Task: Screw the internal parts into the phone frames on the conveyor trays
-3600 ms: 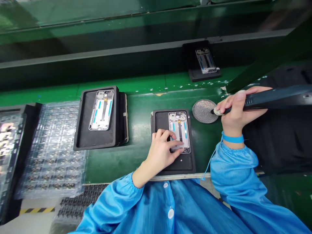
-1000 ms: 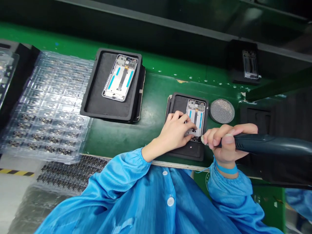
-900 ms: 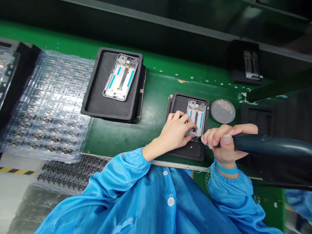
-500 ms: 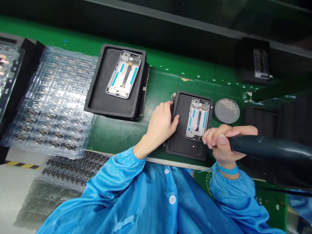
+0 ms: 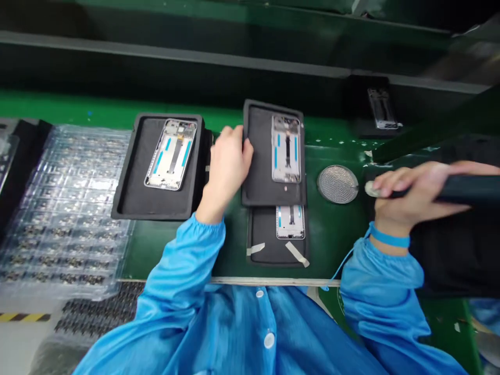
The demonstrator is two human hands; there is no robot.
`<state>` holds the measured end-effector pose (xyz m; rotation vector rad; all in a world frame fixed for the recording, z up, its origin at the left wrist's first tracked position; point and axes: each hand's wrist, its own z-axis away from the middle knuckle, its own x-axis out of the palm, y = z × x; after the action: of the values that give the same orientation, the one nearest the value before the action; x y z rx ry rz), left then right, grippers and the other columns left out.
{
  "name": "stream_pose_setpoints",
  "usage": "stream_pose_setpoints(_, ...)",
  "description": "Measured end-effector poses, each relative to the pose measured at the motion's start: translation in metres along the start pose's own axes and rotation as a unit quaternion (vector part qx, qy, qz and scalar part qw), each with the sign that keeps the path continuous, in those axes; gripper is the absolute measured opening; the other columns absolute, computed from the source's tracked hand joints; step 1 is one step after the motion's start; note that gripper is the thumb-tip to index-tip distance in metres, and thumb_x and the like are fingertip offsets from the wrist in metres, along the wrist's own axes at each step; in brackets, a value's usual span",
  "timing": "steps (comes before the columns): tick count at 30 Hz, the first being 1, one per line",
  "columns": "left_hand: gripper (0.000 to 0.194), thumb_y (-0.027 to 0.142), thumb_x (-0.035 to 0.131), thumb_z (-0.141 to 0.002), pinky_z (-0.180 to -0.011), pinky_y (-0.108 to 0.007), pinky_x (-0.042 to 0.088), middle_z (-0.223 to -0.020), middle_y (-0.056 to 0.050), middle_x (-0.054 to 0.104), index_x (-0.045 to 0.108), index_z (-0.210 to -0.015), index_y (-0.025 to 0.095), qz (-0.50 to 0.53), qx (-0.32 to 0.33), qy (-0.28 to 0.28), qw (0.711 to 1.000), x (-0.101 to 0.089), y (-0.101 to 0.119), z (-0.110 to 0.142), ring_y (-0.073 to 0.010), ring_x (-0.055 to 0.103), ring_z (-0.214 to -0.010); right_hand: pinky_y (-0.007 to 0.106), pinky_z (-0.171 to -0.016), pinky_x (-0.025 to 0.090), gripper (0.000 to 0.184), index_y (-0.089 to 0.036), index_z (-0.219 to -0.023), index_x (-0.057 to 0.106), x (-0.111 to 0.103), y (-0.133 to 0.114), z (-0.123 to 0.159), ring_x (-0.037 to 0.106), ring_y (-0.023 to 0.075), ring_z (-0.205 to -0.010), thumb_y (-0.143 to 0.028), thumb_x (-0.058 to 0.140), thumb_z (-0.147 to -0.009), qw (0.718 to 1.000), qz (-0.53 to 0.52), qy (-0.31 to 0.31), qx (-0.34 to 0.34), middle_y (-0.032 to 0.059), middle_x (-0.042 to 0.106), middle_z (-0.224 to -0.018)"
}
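Observation:
My left hand (image 5: pixel 228 164) grips the left edge of a black foam tray (image 5: pixel 258 185), thumb over the rim. On that tray lies an opened phone frame (image 5: pixel 280 166) with blue strips and a dark flex cable. Beneath its near end shows a second black tray (image 5: pixel 269 255), taped with pale strips, holding another phone frame (image 5: pixel 290 229) partly covered from above. To the right, my right hand (image 5: pixel 410 195) is closed around a dark electric screwdriver (image 5: pixel 474 190), held off the trays and somewhat blurred.
A round metal dish (image 5: pixel 338 184) with a dimpled surface sits right of the trays. At left stands a tray stack (image 5: pixel 128 203) bearing a phone frame (image 5: pixel 170 156). Clear plastic trays (image 5: pixel 58 208) of small parts lie farther left. A dark post (image 5: pixel 422 127) rises at right.
The upper tray with its phone frame has shifted away from me, uncovering the taped tray below. My right hand and the screwdriver have moved off the phone frame to the right.

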<state>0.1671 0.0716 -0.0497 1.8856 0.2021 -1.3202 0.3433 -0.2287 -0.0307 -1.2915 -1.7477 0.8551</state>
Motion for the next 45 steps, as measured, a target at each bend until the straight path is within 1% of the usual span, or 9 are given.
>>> stream_pose_setpoints(3,0.014,0.028,0.067,-0.119,-0.139,-0.057,0.053,-0.138,-0.021,0.076,0.078,-0.121,0.020,0.047,-0.012,0.043,0.998,0.026,-0.003,-0.092,-0.0458,0.071,-0.151,0.027,-0.046,0.050,0.055,-0.032,-0.111,0.051,0.019,0.025,-0.003,0.048,0.0135,-0.044,-0.059,0.096,-0.100,1.000,-0.022,-0.004,-0.010,-0.0143,0.052,-0.063)
stream_pose_setpoints(6,0.015,0.022,0.070,-0.112,-0.148,-0.065,0.045,-0.145,-0.024,0.078,0.079,-0.123,0.018,0.084,-0.052,0.029,0.995,0.053,-0.004,-0.163,-0.0491,0.065,-0.162,0.027,-0.045,0.051,0.056,-0.031,-0.109,0.052,0.024,0.037,0.006,0.050,0.0135,-0.043,-0.060,0.099,-0.099,0.998,-0.036,-0.023,0.047,-0.0140,0.055,-0.064)
stream_pose_setpoints(8,0.029,0.020,0.072,-0.108,-0.151,-0.066,0.041,-0.155,-0.025,0.076,0.079,-0.135,0.016,0.126,-0.088,0.025,0.988,0.066,-0.004,-0.190,-0.0486,0.061,-0.168,0.026,-0.047,0.052,0.057,-0.030,-0.107,0.053,0.023,0.041,0.011,0.050,0.0126,-0.043,-0.060,0.100,-0.099,0.997,-0.051,-0.025,0.054,-0.0144,0.055,-0.063)
stream_pose_setpoints(11,0.060,0.021,0.073,-0.104,-0.154,-0.063,0.038,-0.171,-0.027,0.069,0.068,-0.163,0.013,0.188,-0.107,0.042,0.975,0.078,-0.001,-0.199,-0.0449,0.057,-0.175,0.026,-0.047,0.051,0.056,-0.031,-0.107,0.053,0.022,0.045,0.015,0.048,0.0117,-0.043,-0.060,0.101,-0.100,0.996,-0.066,-0.024,0.051,-0.0150,0.054,-0.063)
stream_pose_setpoints(15,0.066,0.027,0.069,-0.108,-0.153,-0.062,0.041,-0.181,-0.026,0.061,0.064,-0.173,0.016,0.177,-0.029,0.035,0.983,0.084,0.012,-0.152,-0.0415,0.053,-0.178,0.027,-0.044,0.049,0.053,-0.032,-0.109,0.053,0.030,0.050,0.018,0.048,0.0127,-0.043,-0.060,0.098,-0.104,0.996,-0.064,-0.036,0.042,-0.0145,0.053,-0.064)
stream_pose_setpoints(20,0.052,0.029,0.062,-0.117,-0.144,-0.063,0.048,-0.179,-0.022,0.062,0.072,-0.167,0.019,0.077,0.128,-0.088,0.985,0.073,0.033,-0.028,-0.0405,0.055,-0.172,0.031,-0.044,0.051,0.050,-0.033,-0.109,0.054,0.038,0.058,0.021,0.045,0.0132,-0.040,-0.060,0.097,-0.106,0.995,-0.074,-0.058,0.027,-0.0142,0.051,-0.065)
stream_pose_setpoints(24,0.049,0.035,0.061,-0.122,-0.136,-0.066,0.049,-0.174,-0.022,0.065,0.074,-0.167,0.021,-0.003,0.174,-0.142,0.975,0.058,0.036,0.044,-0.0432,0.054,-0.166,0.030,-0.042,0.050,0.051,-0.033,-0.109,0.053,0.040,0.057,0.022,0.047,0.0134,-0.040,-0.060,0.096,-0.107,0.995,-0.065,-0.074,0.024,-0.0145,0.052,-0.064)
stream_pose_setpoints(29,0.050,0.038,0.058,-0.126,-0.126,-0.060,0.052,-0.155,-0.022,0.071,0.074,-0.168,0.018,-0.031,0.166,-0.151,0.974,0.054,0.025,0.060,-0.0404,0.062,-0.146,0.030,-0.044,0.053,0.055,-0.032,-0.108,0.052,0.038,0.051,0.023,0.049,0.0130,-0.043,-0.062,0.097,-0.106,0.995,-0.052,-0.080,0.033,-0.0140,0.054,-0.065)
stream_pose_setpoints(45,0.049,0.035,0.059,-0.125,-0.129,-0.059,0.053,-0.156,-0.020,0.072,0.074,-0.169,0.020,0.005,0.193,-0.172,0.966,0.042,0.016,0.092,-0.0389,0.063,-0.147,0.031,-0.044,0.051,0.050,-0.033,-0.107,0.054,0.039,0.052,0.024,0.050,0.0139,-0.043,-0.060,0.096,-0.107,0.995,-0.041,-0.087,0.009,-0.0135,0.052,-0.065)
